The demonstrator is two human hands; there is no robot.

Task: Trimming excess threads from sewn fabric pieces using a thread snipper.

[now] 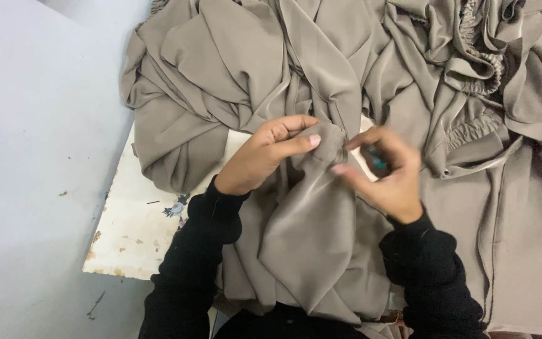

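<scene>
fabric: taupe cloth (308,232) bunched on the white counter (134,232), gathered end pointing up-away, long axis toward the person
left hand (265,154): grip pinching the gathered end
right hand (387,179): grip closed on a small teal tool (376,158), touching the cloth

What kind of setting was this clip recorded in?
Probably a garment or sewing workshop. A heap of taupe fabric with elastic-gathered edges covers a worn white table, and both hands, left and right, pinch one gathered piece.
</scene>
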